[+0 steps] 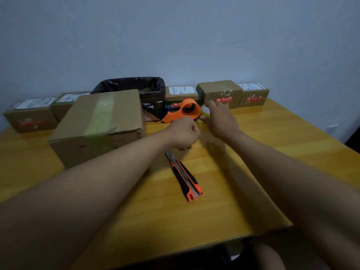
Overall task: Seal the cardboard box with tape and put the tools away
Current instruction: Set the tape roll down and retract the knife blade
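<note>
A large cardboard box [97, 125] stands at the left of the yellow table [272, 145], with a strip of clear tape running over its closed top. An orange tape dispenser [183, 111] rests behind my hands. My right hand [220, 121] grips a yellowish roll of tape [204, 112] just right of the dispenser. My left hand [183, 133] is curled into a fist below the dispenser; whether it pinches anything is hidden. An orange and black utility knife [185, 176] lies on the table in front of my hands.
A bin lined with a black bag [148, 90] stands behind the large box. Several small taped parcels [220, 92] line the back of the table along the wall. The table's near edge runs across the lower right.
</note>
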